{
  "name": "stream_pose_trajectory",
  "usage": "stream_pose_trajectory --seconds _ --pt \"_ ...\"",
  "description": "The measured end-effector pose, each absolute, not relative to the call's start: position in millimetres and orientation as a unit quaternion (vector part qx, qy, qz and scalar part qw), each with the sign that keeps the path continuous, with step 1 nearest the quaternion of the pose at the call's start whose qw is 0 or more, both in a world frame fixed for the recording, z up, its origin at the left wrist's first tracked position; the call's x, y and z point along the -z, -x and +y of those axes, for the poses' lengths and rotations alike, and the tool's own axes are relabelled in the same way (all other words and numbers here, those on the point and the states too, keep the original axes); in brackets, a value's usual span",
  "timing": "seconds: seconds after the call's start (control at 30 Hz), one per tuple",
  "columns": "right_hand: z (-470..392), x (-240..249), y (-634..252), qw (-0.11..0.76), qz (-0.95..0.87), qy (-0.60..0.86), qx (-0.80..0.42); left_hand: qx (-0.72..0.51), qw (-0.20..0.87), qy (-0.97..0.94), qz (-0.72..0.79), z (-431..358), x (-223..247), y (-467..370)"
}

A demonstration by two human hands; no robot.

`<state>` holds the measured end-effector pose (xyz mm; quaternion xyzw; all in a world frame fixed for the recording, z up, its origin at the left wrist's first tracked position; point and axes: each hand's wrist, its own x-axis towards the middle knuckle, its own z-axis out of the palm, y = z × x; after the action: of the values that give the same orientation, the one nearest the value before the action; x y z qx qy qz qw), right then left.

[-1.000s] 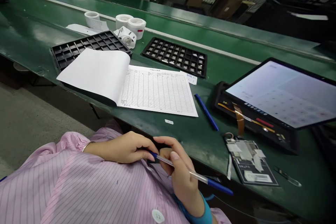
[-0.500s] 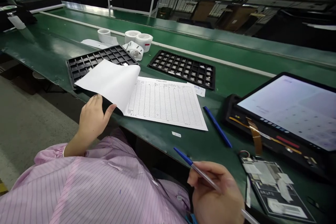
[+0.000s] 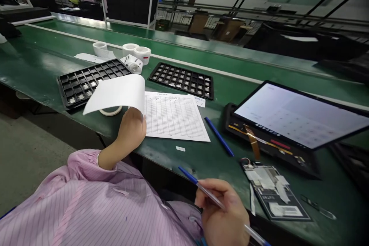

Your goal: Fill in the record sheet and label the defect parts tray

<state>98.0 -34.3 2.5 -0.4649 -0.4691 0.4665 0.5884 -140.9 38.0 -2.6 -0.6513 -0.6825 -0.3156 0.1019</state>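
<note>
In the head view, my right hand (image 3: 225, 213) is closed round a clear-barrelled pen (image 3: 188, 175), its blue-capped end pointing up and left. My left hand (image 3: 131, 130) is at the turned-over white sheet (image 3: 118, 90), by the fold; the curled paper hides its fingertips, so its grip cannot be made out. To the right of that fold, a printed form (image 3: 175, 117) with a table of rows lies flat on the green bench. Partly showing below the lifted sheet is a pale ring (image 3: 111, 111). A second blue pen (image 3: 219, 136) rests beside the form.
Two black compartment trays (image 3: 95, 71) (image 3: 183, 78) with small parts sit behind the papers, near white tape rolls (image 3: 142, 54). At right are a tablet with a lit screen (image 3: 300, 111) and an opened device board (image 3: 273, 192). A small label (image 3: 180, 148) lies near the bench edge.
My left hand has moved right and up to the sheet's fold, and the sheet curls higher, uncovering the pale ring. The view has shifted right. My right hand still holds the pen.
</note>
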Motion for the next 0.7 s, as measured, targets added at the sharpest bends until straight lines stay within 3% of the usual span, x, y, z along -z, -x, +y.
stream_pose_trajectory --seconds 0.7 --pt "-1 18 -105 0.586 -0.420 0.515 -0.464 0.295 0.098 0.686 -0.658 41 4 129"
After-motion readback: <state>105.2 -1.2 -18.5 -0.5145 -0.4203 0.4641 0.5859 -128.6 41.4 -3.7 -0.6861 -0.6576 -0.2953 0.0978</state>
